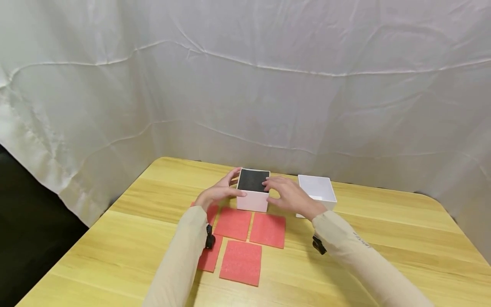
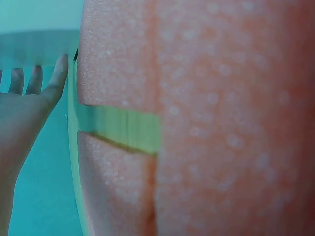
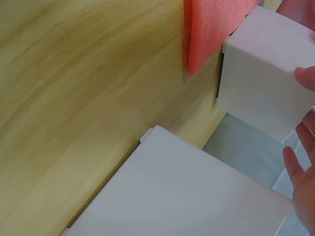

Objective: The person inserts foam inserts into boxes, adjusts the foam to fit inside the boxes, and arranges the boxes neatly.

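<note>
In the head view, a white box (image 1: pixel 252 201) topped with black foam (image 1: pixel 252 180) is flanked by both hands on a wooden table (image 1: pixel 383 230): the left hand (image 1: pixel 219 192) is laid against its left side with fingers curved around the far corner and thumb on the near face, while the right hand (image 1: pixel 288 195) is rested over its right edge, fingertips on the foam. An open white lid (image 1: pixel 317 189) is seen just to the right of the right hand, and red foam squares (image 1: pixel 249 238) are spread just below both wrists. In the left wrist view, the left hand's fingers (image 2: pixel 47 81) are shown straight and spread, with red foam filling the frame beside them. In the right wrist view, the box (image 3: pixel 263 81) is touched by loosely extended fingers (image 3: pixel 307 78), and the lid's outer wall (image 3: pixel 187 196) is seen below them; no firm clasp can be made out.
</note>
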